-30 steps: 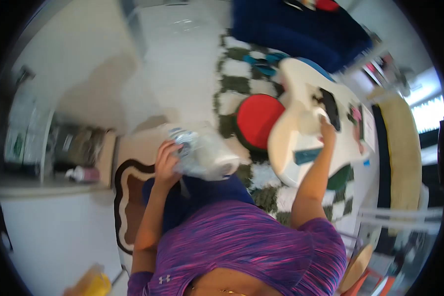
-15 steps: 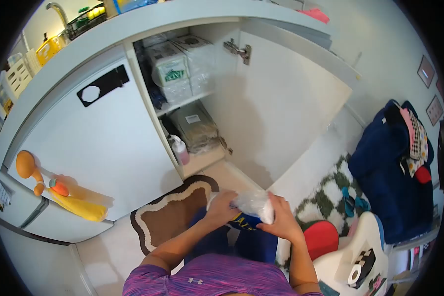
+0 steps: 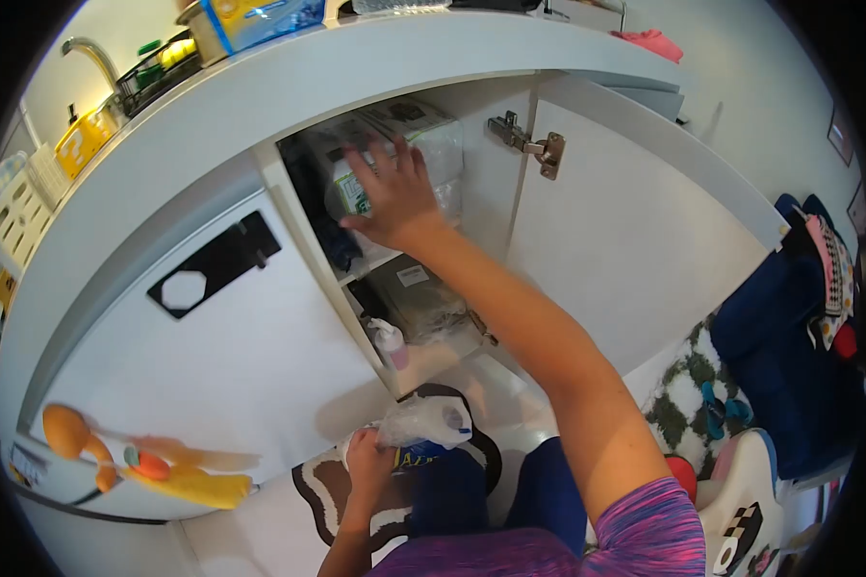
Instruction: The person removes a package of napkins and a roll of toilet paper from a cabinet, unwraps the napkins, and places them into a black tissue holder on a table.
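Note:
My left hand (image 3: 368, 462) is closed on the left end of a roll of clear plastic (image 3: 428, 421), held low over the brown mat. The roll looks crinkled and whitish, with a small blue mark near its right end. My right hand (image 3: 393, 197) reaches into the open cabinet with its fingers spread. It overlaps the plastic-wrapped packages (image 3: 441, 154) on the upper shelf and hides part of their green print. Below them, a flat grey-brown plastic-wrapped package (image 3: 416, 293) lies on the lower level beside a pump bottle (image 3: 390, 343) of pink liquid.
The cabinet door (image 3: 645, 231) stands open to the right on a metal hinge (image 3: 529, 144). A yellow plush toy (image 3: 192, 486) hangs on the closed left door. The brown mat (image 3: 322, 486) lies underfoot, and a dark blue draped seat (image 3: 770, 385) is at right.
My right hand has let go of the plastic roll and moved up into the cabinet. My left hand keeps the roll, now further left in view. The camera view has shifted.

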